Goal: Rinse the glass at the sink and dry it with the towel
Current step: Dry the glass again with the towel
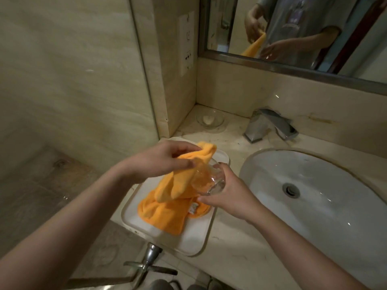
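left hand [165, 159] pinches the orange towel [173, 197] against the glass [209, 181], right hand [228, 193] curls round its base, above the white tray [194, 239].

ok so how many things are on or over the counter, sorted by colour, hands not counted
orange: 1, the towel
clear: 2, the glass and the small dish
white: 1, the tray
silver: 1, the tap
total: 5

The left hand grips the towel, the right hand holds the glass.
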### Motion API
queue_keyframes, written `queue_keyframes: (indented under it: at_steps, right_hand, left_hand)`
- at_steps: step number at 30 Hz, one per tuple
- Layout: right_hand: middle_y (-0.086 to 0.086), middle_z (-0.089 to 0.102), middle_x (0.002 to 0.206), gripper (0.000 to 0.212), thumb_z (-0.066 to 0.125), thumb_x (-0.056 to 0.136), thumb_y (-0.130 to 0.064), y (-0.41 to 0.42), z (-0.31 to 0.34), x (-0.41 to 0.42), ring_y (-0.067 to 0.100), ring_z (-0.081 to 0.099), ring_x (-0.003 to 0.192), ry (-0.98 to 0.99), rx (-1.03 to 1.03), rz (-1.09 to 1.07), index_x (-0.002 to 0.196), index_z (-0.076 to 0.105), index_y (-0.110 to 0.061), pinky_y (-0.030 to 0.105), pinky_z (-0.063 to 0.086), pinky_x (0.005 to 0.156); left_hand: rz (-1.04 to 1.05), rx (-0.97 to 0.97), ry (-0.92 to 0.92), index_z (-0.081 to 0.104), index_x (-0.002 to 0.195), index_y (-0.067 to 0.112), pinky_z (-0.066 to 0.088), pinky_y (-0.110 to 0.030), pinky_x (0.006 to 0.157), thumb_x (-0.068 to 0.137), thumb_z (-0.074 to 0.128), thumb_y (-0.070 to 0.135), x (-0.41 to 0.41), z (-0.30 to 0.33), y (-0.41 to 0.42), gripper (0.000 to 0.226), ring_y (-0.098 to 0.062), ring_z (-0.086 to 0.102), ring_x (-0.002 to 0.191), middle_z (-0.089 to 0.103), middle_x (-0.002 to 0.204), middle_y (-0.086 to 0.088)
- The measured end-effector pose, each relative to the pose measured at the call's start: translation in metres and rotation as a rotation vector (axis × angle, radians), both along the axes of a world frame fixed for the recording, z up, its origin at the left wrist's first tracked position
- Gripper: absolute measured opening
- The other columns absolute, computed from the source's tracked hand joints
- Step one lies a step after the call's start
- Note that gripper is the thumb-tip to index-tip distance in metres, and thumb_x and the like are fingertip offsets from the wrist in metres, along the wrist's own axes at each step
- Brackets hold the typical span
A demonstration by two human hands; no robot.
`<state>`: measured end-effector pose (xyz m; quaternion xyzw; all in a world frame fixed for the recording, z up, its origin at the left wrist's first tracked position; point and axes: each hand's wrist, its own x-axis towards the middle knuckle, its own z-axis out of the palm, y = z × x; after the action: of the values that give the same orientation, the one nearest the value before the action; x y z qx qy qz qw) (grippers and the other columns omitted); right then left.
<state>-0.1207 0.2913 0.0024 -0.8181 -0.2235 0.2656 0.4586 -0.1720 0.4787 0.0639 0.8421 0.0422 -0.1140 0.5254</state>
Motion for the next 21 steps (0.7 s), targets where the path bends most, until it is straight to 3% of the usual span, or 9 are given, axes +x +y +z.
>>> queue_keyframes:
  at_steps: [2,5,9,13,15,18,21]
  right_hand:
    - [-0.025,0.052,0.101,0.072,0.085,0.062,-0.025,-0.004,-0.002,-0.001,-0.006,0.053,0.092,-0.001,0.015,-0.013,0.111,0.033,-0.04,0.007,0.044,0.072]
    - [-0.03,0.046,0.094,0.077,0.084,0.063,-0.025,-0.007,0.0,-0.003,-0.006,0.051,0.09,-0.031,-0.003,0.014,0.117,0.032,-0.041,0.005,0.042,0.068]
    - [-0.023,0.053,0.104,0.072,0.084,0.061,-0.024,-0.005,-0.006,-0.005,0.004,0.056,0.103,-0.041,0.007,0.011,0.111,0.038,-0.046,0.017,0.048,0.081]
    - [-0.01,0.051,0.127,0.089,0.083,0.06,-0.031,-0.003,-0.011,-0.006,0.011,0.051,0.115,-0.115,-0.048,0.034,0.133,0.032,-0.036,0.035,0.05,0.093]
    - [-0.01,0.051,0.127,0.091,0.083,0.06,-0.033,-0.003,-0.013,-0.004,0.011,0.051,0.115,-0.142,-0.058,0.036,0.135,0.031,-0.035,0.036,0.05,0.093]
    - [-0.011,0.053,0.12,0.088,0.083,0.059,-0.032,-0.004,-0.014,0.0,0.011,0.054,0.109,-0.174,-0.079,0.013,0.132,0.034,-0.033,0.03,0.051,0.088]
    - [-0.013,0.053,0.108,0.083,0.083,0.061,-0.028,-0.008,-0.013,0.004,0.009,0.055,0.101,-0.152,-0.103,-0.028,0.13,0.037,-0.031,0.023,0.048,0.081]
  left_hand:
    - [-0.063,-0.153,0.122,0.059,0.114,0.032,0.049,-0.014,0.087,0.083,0.057,0.021,-0.002,-0.005,0.008,0.033,-0.003,0.061,0.105,0.064,0.115,0.013]
    - [-0.114,-0.114,0.135,0.062,0.11,0.035,0.047,-0.016,0.093,0.093,0.049,0.004,-0.001,-0.015,0.011,0.037,-0.002,0.058,0.111,0.062,0.118,0.017]
    - [0.031,0.071,-0.037,0.063,0.1,0.037,0.045,-0.021,0.094,0.084,0.063,0.005,0.005,-0.03,0.001,0.035,-0.01,0.051,0.109,0.051,0.115,0.01]
    - [0.163,0.115,-0.019,0.043,0.107,0.037,0.047,-0.035,0.095,0.07,0.08,0.016,0.014,-0.038,-0.007,0.056,-0.014,0.046,0.111,0.043,0.12,0.007]
    - [0.21,0.208,-0.068,0.049,0.106,0.026,0.049,-0.035,0.09,0.068,0.081,0.02,0.019,-0.043,-0.013,0.051,-0.015,0.05,0.105,0.051,0.113,0.004]
    - [0.229,0.362,-0.242,0.053,0.095,0.017,0.042,-0.023,0.071,0.067,0.081,0.021,0.02,-0.051,-0.022,0.04,-0.016,0.05,0.087,0.055,0.097,-0.001]
    - [0.184,0.347,-0.309,0.057,0.086,0.017,0.038,-0.016,0.066,0.069,0.08,0.018,0.018,-0.053,-0.019,0.028,-0.012,0.048,0.077,0.058,0.089,0.0]
